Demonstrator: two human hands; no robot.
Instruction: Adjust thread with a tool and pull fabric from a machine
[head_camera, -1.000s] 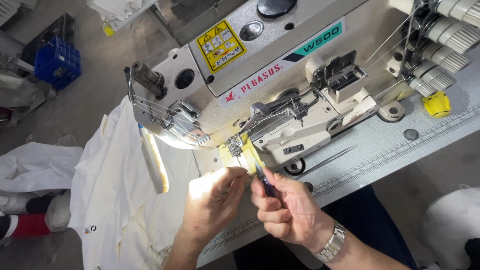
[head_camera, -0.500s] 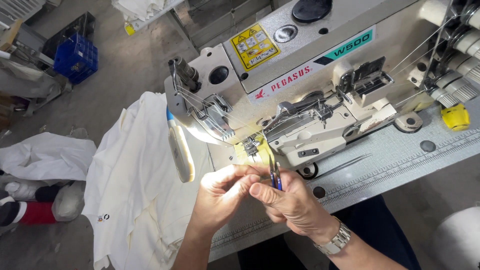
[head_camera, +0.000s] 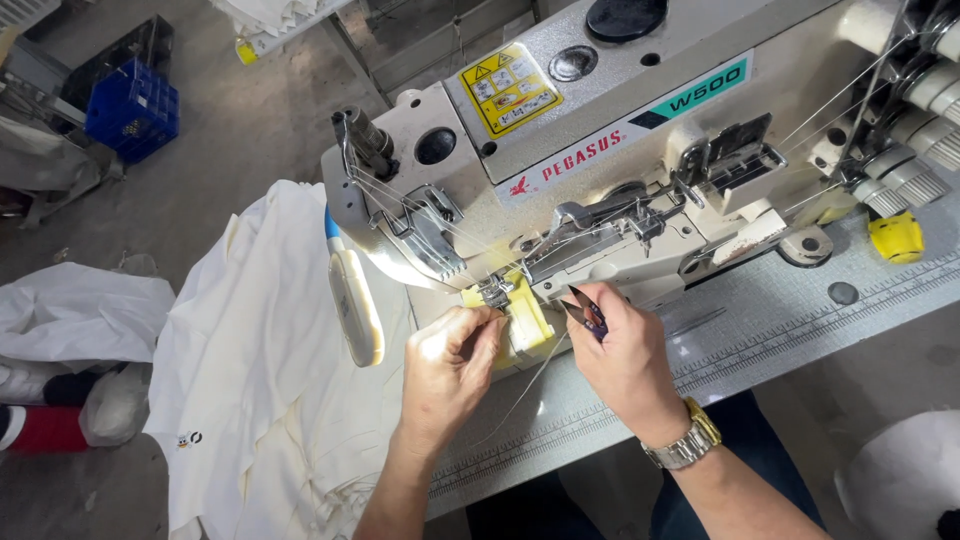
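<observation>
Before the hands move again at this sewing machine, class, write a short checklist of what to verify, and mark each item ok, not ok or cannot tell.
1. Left hand at the presser foot: fingertips right beside it, not ok for running.
2. Right hand grips the thread snips; blades point toward the foot: ok.
3. Thread trailing from the foot across the table: loose, ok.
4. White fabric hangs off the table's left edge, not under the foot: ok.
5. Needle up or down: cannot tell.
6. Machine running or stopped: cannot tell.
</observation>
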